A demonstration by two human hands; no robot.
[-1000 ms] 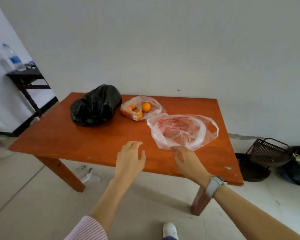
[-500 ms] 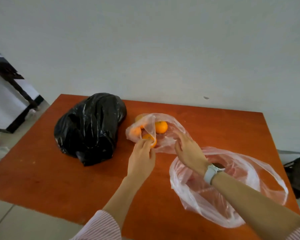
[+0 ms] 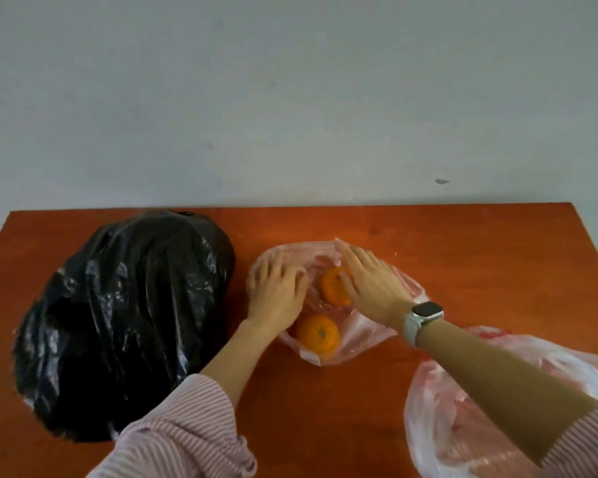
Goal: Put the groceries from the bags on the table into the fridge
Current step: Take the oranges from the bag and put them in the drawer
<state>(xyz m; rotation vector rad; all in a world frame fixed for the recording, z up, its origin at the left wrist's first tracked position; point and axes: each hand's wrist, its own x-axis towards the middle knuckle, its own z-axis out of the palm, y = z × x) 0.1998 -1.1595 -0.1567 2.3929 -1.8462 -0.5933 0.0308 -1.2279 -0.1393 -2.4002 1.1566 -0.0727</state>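
On the table (image 3: 463, 243), head view: left hand (image 3: 277, 291) and right hand (image 3: 373, 284) lay flat, fingers spread, on the clear bag (image 3: 356, 336) with two oranges (image 3: 316, 333) inside. Neither hand gripped anything. Black bag (image 3: 118, 315) sat left. Step looked like opening the bag; next needs pinching its mouth apart. Fridge unseen.

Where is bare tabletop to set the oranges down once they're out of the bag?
Free: the table along the wall, right of the orange bag, and the near strip between both arms. Crowded: the black bag fills the left; the pink bag takes the near right corner.
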